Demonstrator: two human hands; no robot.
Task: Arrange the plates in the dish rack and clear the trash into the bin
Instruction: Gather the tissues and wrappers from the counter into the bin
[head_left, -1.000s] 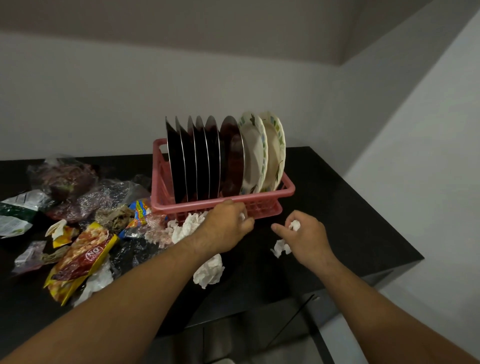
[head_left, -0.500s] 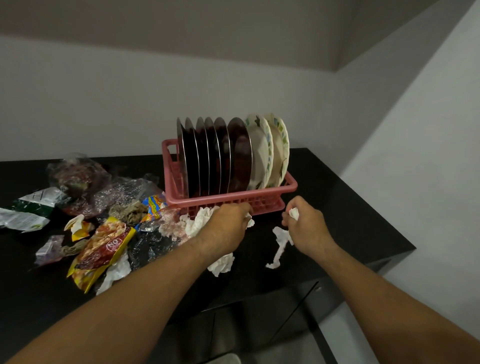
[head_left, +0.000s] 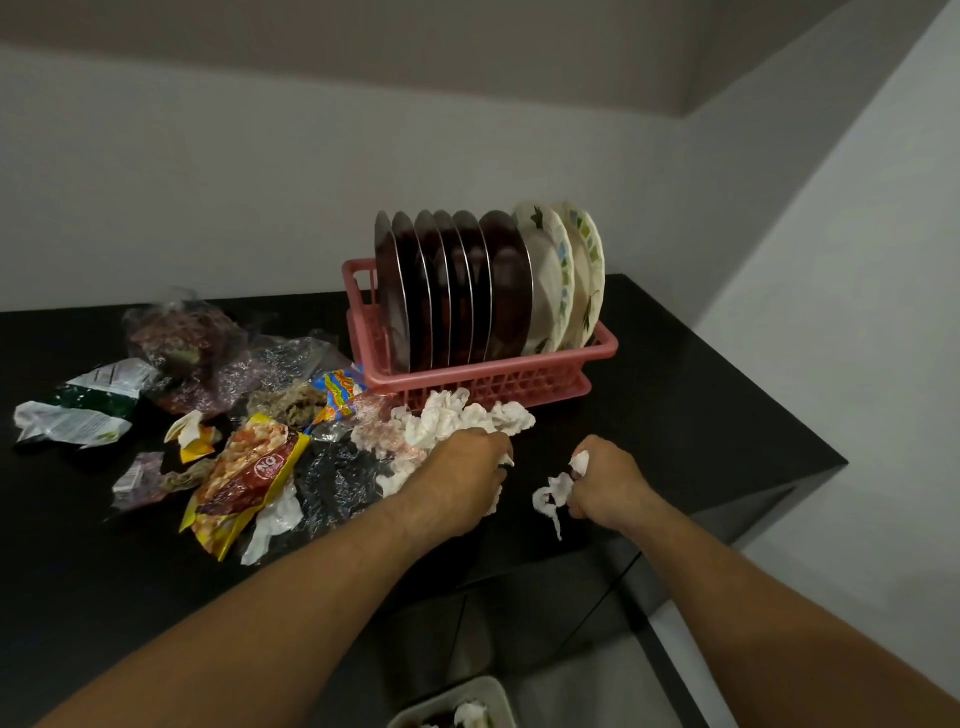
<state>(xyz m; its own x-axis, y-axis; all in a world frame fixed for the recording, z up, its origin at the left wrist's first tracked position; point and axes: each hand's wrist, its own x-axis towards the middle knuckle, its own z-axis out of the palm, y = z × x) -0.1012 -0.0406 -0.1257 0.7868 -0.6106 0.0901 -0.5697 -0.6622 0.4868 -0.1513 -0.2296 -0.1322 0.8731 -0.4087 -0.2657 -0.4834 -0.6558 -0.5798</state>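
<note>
Plates upright on edge in a pink dish rack, near the back right corner of the black counter: a row of steel ones, then two white patterned ones at the right end. Crumpled tissues heaped against the rack's front wall. Left hand down on that heap, fingers curled round white tissue. Right hand just beside it near the front edge, fingers closed on another tissue, a strip dangling below. Toward the left edge, loose trash: an orange snack wrapper marked "NO" in a red circle, a green and white packet with print too small to read, clear bags. Below the front edge, a bin with tissue inside.
</note>
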